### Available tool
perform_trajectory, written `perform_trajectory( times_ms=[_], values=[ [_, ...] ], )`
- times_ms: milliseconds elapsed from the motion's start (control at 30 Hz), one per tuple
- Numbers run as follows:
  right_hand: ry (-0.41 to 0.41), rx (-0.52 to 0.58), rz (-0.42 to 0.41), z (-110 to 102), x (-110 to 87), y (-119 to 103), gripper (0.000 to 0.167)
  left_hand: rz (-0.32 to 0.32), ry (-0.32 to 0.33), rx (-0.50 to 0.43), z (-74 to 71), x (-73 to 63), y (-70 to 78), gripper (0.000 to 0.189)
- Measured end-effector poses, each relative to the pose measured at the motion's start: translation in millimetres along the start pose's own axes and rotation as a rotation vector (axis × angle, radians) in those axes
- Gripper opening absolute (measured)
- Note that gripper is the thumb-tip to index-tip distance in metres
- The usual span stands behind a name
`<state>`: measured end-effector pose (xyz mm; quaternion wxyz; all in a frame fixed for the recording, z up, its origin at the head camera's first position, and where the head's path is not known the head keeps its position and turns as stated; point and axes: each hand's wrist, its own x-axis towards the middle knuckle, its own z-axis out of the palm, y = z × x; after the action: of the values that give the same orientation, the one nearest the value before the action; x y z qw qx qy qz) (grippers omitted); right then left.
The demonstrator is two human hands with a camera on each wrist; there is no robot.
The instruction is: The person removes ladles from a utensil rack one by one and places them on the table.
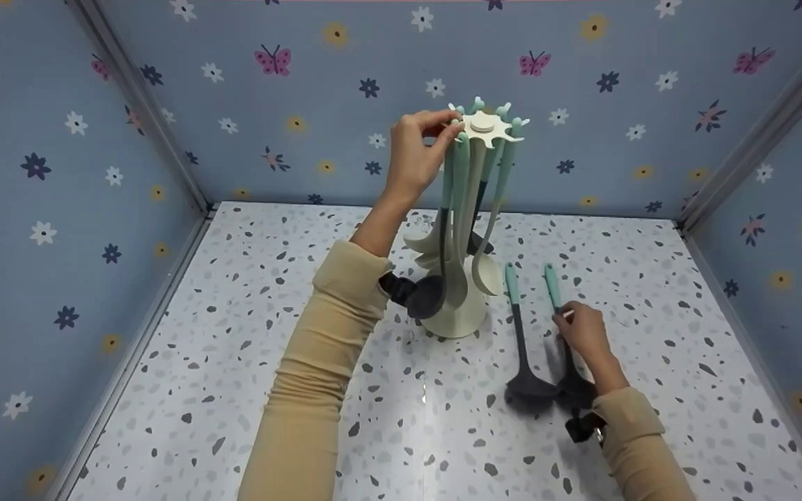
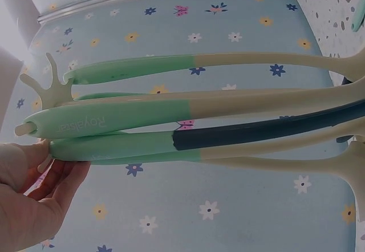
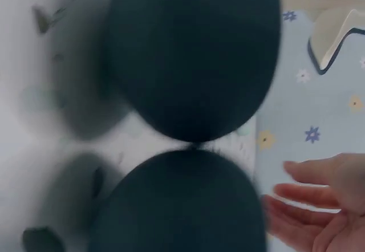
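Note:
My left hand [image 1: 415,149] pinches the top of a black ladle's mint handle [image 2: 114,148] at the rim of a cream utensil rack [image 1: 482,126]. The ladle's bowl [image 1: 427,298] hangs low in front of the rack's stand. My right hand [image 1: 582,330] is over the dark shaft of a mint-handled utensil [image 1: 552,285] on the table, fingertips right at the shaft. In the right wrist view its fingers [image 3: 296,198] are apart and loosely bent, beside a large dark rounded head [image 3: 182,206]. A second dark utensil [image 1: 520,334] lies just left of it.
Several cream and dark utensils hang around the rack, including a cream spoon [image 1: 486,275] on its right. The round rack base [image 1: 460,323] stands on a speckled white table [image 1: 234,403]. Blue flowered panels [image 1: 331,104] close in the back and sides.

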<state>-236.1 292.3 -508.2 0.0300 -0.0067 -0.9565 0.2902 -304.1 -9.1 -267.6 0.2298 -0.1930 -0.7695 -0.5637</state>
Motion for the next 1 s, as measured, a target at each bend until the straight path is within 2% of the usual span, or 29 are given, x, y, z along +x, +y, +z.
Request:
perform_trajectory(
  times_ms=[167, 333, 500, 533, 633, 733, 767, 1000],
  values=[
    [0.190, 0.115, -0.117, 2, 4.3, -17, 0.019, -0.001, 0.000, -0.005, 0.1, 0.1, 1.1, 0.019],
    [0.281, 0.254, -0.190, 0, 9.2, -38, 0.021, 0.000, 0.000, -0.008, -0.4, -0.1, 2.0, 0.020],
    [0.340, 0.411, -0.260, 0, 15.5, -56, 0.021, 0.011, 0.000, -0.014, -1.0, -0.4, 1.9, 0.019],
    [0.347, 0.482, -0.304, 6, 22.7, -51, 0.023, 0.011, -0.001, -0.015, -1.0, -0.5, 1.8, 0.019],
    [0.380, 0.545, -0.368, 7, 26.5, -62, 0.025, 0.008, -0.003, -0.012, -1.1, -0.5, 1.6, 0.019],
    [0.392, 0.576, -0.421, 7, 29.9, -72, 0.026, 0.006, -0.003, -0.012, -1.0, -0.2, 1.2, 0.019],
    [0.402, 0.540, -0.408, 1, 24.7, -84, 0.024, 0.005, -0.003, -0.013, -0.9, -0.1, 1.1, 0.019],
    [0.378, 0.616, -0.468, -4, 20.5, -115, 0.026, 0.004, 0.002, 0.003, -0.2, -0.2, -0.2, 0.020]
  ],
)
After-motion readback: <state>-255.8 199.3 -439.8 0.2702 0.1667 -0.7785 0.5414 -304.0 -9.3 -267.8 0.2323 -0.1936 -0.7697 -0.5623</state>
